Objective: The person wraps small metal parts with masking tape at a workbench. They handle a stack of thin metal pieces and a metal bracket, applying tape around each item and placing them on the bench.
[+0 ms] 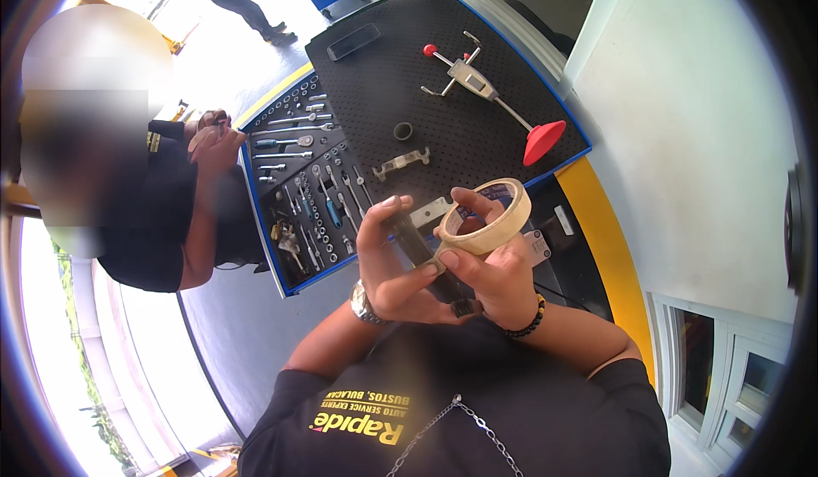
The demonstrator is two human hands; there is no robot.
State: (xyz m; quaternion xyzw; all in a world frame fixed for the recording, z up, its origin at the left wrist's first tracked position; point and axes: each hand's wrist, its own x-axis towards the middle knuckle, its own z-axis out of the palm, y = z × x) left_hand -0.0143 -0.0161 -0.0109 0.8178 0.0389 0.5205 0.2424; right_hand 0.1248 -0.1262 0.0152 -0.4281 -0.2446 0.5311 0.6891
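Note:
My left hand (pixel 390 264), with a metal watch at the wrist, is closed round a dark, rod-like part (pixel 416 240) with a ridged lower end. The part slants across in front of my chest. My right hand (pixel 503 283) grips a roll of cream masking tape (pixel 487 240), one finger passing through its ring. Both thumbs press close together at the middle of the dark part, where a short pale strip of tape seems to run onto it. The strip's end is hidden by my thumbs.
Beyond my hands stands a cart with a black perforated mat (pixel 366 85). It carries a phone (pixel 354 43), a hand-cranked tool with a red cup (pixel 545 142), a dark ring (pixel 403 131) and a metal bracket (pixel 402 163). Sockets and ratchets fill a tray (pixel 294 166). A co-worker (pixel 162 204) stands left.

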